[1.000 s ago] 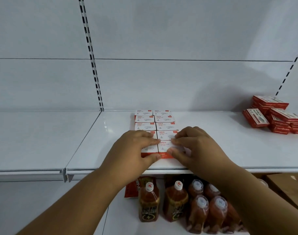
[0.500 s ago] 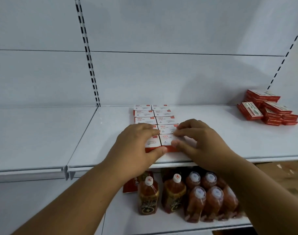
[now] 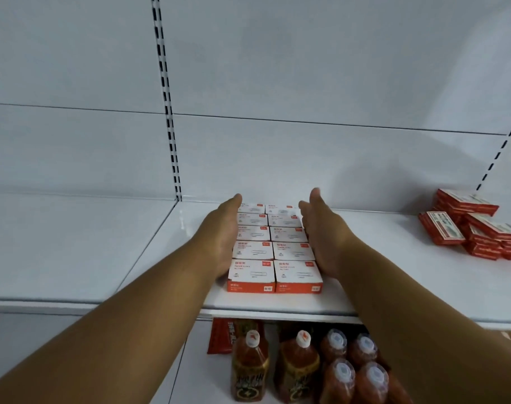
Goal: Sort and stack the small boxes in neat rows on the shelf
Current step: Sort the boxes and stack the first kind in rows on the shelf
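White back panels rise behind the shelving, split by a black-slotted upright; a second upright slants at right. Light is even and soft, with faint shadows on the panels.

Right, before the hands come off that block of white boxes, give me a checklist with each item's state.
1. Left hand flat along the block's left side: ok.
2. Right hand flat along its right side: ok.
3. White boxes in two straight columns: ok.
4. Front pair flush with each other: ok.
5. Back row against the rear wall: cannot tell.
6. Red boxes at the right sorted: not ok, a loose pile.
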A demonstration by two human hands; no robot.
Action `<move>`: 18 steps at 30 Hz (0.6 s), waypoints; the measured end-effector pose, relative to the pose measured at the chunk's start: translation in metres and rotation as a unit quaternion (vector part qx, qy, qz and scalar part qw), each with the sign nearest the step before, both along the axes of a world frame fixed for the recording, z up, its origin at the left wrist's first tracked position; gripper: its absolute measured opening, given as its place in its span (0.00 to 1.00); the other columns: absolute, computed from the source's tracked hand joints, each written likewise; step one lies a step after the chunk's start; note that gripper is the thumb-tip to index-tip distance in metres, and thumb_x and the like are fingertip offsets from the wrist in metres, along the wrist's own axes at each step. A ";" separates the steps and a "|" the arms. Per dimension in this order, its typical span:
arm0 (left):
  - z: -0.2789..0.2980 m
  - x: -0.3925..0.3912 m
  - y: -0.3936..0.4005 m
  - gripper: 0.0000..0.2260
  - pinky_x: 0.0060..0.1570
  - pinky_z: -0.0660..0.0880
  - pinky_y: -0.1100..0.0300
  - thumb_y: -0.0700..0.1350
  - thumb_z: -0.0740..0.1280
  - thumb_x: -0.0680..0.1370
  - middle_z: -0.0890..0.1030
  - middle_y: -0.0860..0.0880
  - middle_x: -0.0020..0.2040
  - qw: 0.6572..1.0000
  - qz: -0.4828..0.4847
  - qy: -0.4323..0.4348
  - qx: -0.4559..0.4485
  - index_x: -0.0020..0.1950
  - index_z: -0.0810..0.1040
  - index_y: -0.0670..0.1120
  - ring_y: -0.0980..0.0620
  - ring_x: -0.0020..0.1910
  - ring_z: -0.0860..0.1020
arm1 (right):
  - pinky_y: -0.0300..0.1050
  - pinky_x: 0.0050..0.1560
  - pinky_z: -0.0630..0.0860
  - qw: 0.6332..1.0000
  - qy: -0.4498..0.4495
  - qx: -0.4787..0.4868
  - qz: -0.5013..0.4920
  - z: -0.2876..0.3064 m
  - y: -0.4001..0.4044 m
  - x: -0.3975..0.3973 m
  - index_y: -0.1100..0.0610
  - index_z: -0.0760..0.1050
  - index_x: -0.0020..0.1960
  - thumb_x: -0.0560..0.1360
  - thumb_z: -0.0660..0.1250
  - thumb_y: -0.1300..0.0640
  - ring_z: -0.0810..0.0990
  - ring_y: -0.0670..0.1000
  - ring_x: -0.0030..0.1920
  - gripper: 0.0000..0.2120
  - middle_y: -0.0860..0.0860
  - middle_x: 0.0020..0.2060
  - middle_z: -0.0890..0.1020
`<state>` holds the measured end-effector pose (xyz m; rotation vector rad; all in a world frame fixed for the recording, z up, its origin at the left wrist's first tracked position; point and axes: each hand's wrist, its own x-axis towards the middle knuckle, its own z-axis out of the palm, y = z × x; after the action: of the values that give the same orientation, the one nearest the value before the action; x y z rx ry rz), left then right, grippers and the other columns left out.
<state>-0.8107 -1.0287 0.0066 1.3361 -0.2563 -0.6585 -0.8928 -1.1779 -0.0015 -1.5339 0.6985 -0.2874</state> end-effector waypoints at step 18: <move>-0.010 0.012 -0.003 0.16 0.43 0.81 0.51 0.54 0.61 0.81 0.86 0.45 0.47 0.999 -0.016 0.027 0.007 0.59 0.80 0.45 0.43 0.44 0.86 | 0.41 0.41 0.77 0.997 0.045 -0.040 -0.050 -0.007 0.003 0.004 0.44 0.70 0.70 0.77 0.47 0.30 0.81 0.44 0.46 0.30 0.40 0.45 0.78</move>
<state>-0.7990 -1.0321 -0.0036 1.3281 -0.2298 -0.7247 -0.8887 -1.1754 -0.0088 -1.5983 0.8447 -0.3253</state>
